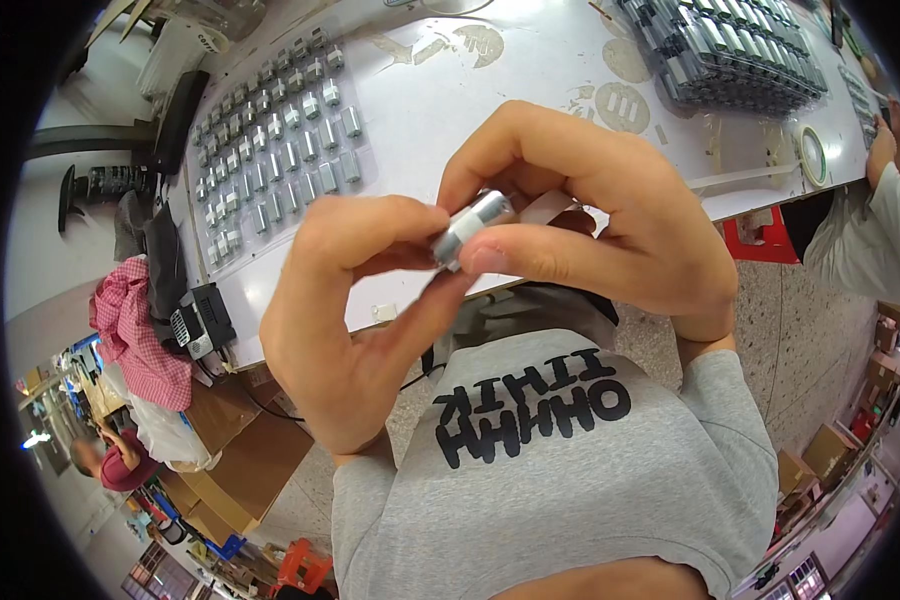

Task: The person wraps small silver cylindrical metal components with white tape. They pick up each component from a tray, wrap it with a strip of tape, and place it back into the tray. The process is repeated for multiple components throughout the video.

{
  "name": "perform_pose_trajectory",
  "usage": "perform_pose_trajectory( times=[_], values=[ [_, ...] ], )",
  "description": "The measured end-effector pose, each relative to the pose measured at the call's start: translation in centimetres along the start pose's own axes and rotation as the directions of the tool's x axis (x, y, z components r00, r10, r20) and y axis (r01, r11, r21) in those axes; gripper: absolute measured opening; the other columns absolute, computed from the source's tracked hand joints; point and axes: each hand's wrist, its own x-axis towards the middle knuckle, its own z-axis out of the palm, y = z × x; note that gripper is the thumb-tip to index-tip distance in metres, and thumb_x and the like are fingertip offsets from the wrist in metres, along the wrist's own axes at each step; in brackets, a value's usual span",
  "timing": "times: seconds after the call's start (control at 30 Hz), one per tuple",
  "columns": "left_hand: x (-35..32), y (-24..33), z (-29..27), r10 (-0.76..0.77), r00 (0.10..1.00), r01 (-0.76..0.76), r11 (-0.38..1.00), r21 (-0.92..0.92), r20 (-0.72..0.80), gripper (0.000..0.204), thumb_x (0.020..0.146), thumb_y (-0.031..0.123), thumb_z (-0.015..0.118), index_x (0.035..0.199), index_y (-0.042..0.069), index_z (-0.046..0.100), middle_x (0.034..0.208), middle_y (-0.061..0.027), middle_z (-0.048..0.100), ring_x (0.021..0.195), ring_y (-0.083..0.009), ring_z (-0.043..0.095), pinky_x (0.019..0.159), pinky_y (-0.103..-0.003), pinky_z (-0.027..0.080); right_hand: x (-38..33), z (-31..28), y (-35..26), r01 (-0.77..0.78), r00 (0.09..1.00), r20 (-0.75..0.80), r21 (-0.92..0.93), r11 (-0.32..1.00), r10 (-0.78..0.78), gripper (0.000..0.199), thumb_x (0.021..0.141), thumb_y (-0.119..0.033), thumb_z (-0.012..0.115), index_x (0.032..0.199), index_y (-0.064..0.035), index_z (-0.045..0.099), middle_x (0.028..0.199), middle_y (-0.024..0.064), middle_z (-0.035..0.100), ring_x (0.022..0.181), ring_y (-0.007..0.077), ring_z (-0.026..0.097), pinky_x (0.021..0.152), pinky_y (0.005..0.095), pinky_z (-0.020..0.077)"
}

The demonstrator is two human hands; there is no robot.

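Both of my hands are raised close to the camera above the front edge of a white worktable (450,110). Between them is a small silver metal cylinder (470,228). My left hand (345,320) pinches its lower end with thumb and fingers. My right hand (600,215) grips its upper end, thumb underneath and fingers curled over the top. A short strip of pale tape (550,205) shows behind the cylinder, by my right fingers.
Several rows of matching silver cylinders (275,150) lie on the table at the left. A dark tray of packed cylinders (730,50) sits at the far right, with a tape roll (813,155) near it. Another person (870,220) stands at the right edge. Cardboard boxes (240,460) sit below left.
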Motion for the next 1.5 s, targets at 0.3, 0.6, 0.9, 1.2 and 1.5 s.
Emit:
perform_pose_trajectory(
  times=[0.3, 0.6, 0.9, 1.2, 1.5],
  values=[
    [0.1, 0.2, 1.0, -0.136, 0.991, 0.134, 0.980, -0.144, -0.004, 0.049, 0.059, -0.010, 0.065, 0.104, -0.002, 0.051, 0.089, -0.0092, 0.058, 0.073, -0.0113, 0.056, 0.068, -0.023, 0.047, 0.2, 0.9, 1.0, 0.118, 0.987, -0.112, 0.064, 0.991, -0.111, 0.029, 0.075, -0.003, 0.060, 0.101, 0.0002, 0.047, 0.067, -0.0010, 0.050, 0.060, 0.0024, 0.045, 0.050, 0.0155, 0.0319],
    [0.4, -0.1, 1.5, 0.009, 0.987, 0.024, 0.980, 0.200, -0.162, 0.046, 0.056, -0.009, 0.066, 0.099, -0.001, 0.053, 0.085, -0.0068, 0.058, 0.066, -0.0110, 0.053, 0.063, -0.022, 0.044, -0.4, 0.7, 0.0, 0.095, 0.964, -0.222, -0.228, 0.969, -0.147, 0.021, 0.073, -0.002, 0.063, 0.090, -0.0025, 0.052, 0.062, -0.0024, 0.045, 0.053, 0.0017, 0.039, 0.044, 0.0153, 0.0284],
    [1.3, -0.3, 0.9, 0.209, 0.962, -0.091, 0.853, 0.514, -0.177, 0.044, 0.049, -0.004, 0.070, 0.091, 0.004, 0.061, 0.086, -0.0067, 0.059, 0.079, -0.0191, 0.054, 0.070, -0.028, 0.043, -0.4, 0.8, -0.5, 0.075, 0.968, -0.200, -0.336, 0.939, -0.149, 0.007, 0.076, -0.001, 0.058, 0.079, -0.0006, 0.052, 0.059, 0.0000, 0.048, 0.051, 0.0023, 0.042, 0.043, 0.0176, 0.0303],
    [1.2, -0.6, 1.1, 0.179, 0.963, -0.056, 0.863, 0.502, -0.201, 0.047, 0.048, -0.001, 0.069, 0.094, 0.006, 0.063, 0.087, -0.0042, 0.060, 0.079, -0.0181, 0.054, 0.070, -0.028, 0.042, 0.1, 1.0, -0.5, -0.060, 0.982, -0.173, 0.126, 0.990, 0.082, 0.007, 0.080, -0.006, 0.052, 0.076, -0.0003, 0.050, 0.059, -0.0041, 0.045, 0.052, 0.0006, 0.037, 0.046, 0.0162, 0.0244],
    [1.2, -0.4, 1.0, 0.134, 0.972, -0.019, 0.862, 0.507, -0.191, 0.043, 0.053, 0.000, 0.070, 0.095, 0.006, 0.063, 0.086, -0.0036, 0.060, 0.079, -0.0170, 0.053, 0.071, -0.027, 0.042, 0.7, -0.4, -0.5, -0.131, 0.986, -0.097, 0.046, 0.990, 0.135, 0.010, 0.079, -0.009, 0.056, 0.075, -0.0012, 0.052, 0.058, -0.0054, 0.045, 0.052, -0.0008, 0.036, 0.045, 0.0150, 0.0221]
  ],
)
